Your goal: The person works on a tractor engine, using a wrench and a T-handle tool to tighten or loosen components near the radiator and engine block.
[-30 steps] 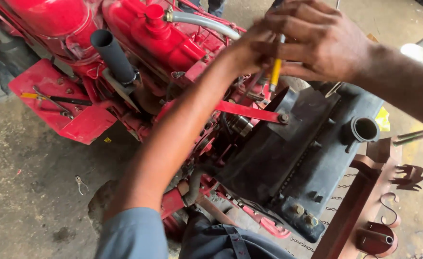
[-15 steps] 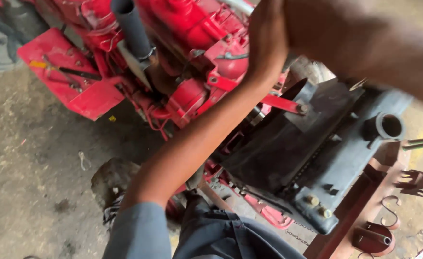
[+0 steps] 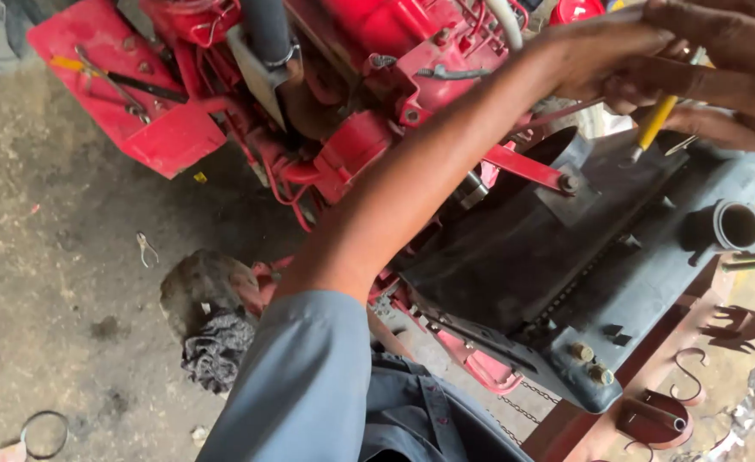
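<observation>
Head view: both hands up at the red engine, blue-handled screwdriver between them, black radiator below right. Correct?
Not quite: the head view shows the screwdriver handle as yellow, not blue. The rest holds: the left hand and right hand are together at the red engine, with the black radiator below right.

head cam | looks down, close | red engine, radiator, floor
</observation>
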